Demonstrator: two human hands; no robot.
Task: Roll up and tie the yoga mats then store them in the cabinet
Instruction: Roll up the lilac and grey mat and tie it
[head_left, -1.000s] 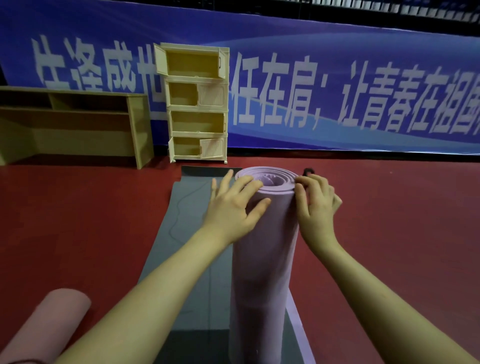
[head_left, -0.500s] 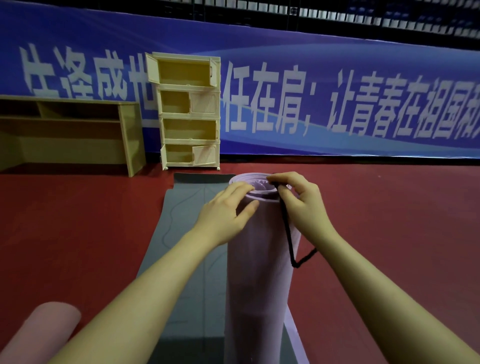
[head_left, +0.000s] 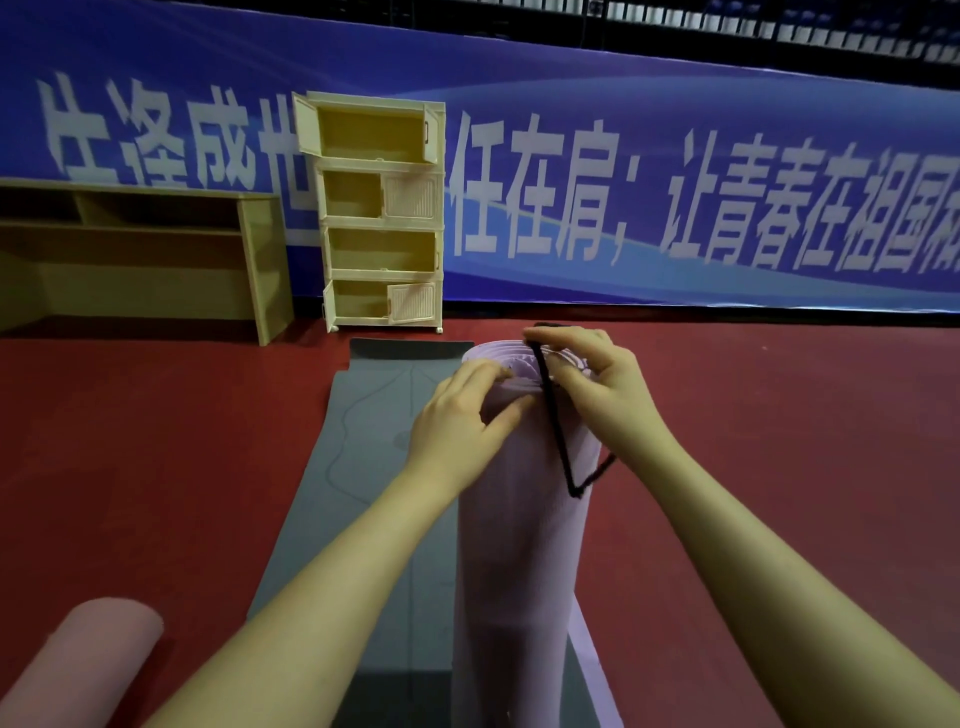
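While gripping mat (head_left: 519, 545), hands curled.

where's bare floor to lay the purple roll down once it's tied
Bare red floor lies right of the purple roll, up to the banner. More between the grey mat and the desk. Bottom left is tighter: the pink roll lies there.

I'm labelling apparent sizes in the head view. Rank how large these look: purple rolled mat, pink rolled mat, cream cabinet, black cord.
1. purple rolled mat
2. cream cabinet and pink rolled mat: too alike to rank; the pink one is cut off at the frame's corner and nearer the camera
3. black cord
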